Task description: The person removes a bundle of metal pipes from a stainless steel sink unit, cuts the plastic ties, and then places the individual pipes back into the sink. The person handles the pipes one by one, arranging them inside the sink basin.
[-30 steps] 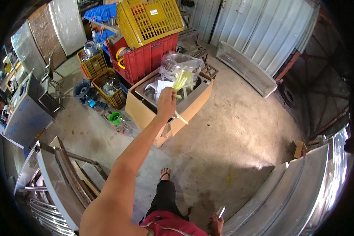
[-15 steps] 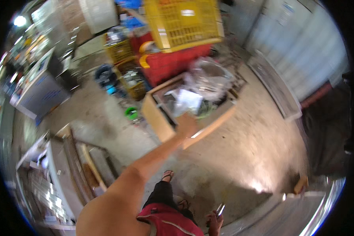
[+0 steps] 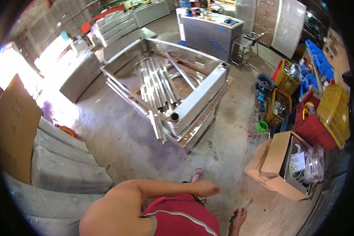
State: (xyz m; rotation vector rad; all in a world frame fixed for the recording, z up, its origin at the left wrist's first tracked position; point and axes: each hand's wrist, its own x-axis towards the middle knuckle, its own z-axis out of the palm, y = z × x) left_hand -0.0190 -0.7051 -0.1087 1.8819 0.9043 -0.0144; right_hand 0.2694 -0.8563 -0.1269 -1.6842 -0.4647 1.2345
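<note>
My left arm bends across the front of my red top, and my left hand [image 3: 207, 189] hangs just past it over the floor. Its fingers look loosely curled, and I see nothing in them. Lower right, my right hand [image 3: 238, 220] grips a green-handled tool with a narrow, pointed metal blade [image 3: 248, 205]; the blade points up and away. Off to the right stands an open cardboard box [image 3: 277, 159] holding clear plastic wrap [image 3: 313, 164] and a white sheet [image 3: 297, 161]. Both hands are apart from the box.
A metal frame [image 3: 200, 103] with several shiny tubes [image 3: 153, 80] inside stands ahead. Wrapped grey panels [image 3: 63, 165] line the left. Yellow crates [image 3: 278, 108], a red bin [image 3: 308, 122] and a green cup [image 3: 262, 126] sit at the right. A counter [image 3: 206, 37] stands behind.
My view has swung left, so the box now lies at the right. My left hand has come away from the box and back near my body. My right hand keeps the tool.
</note>
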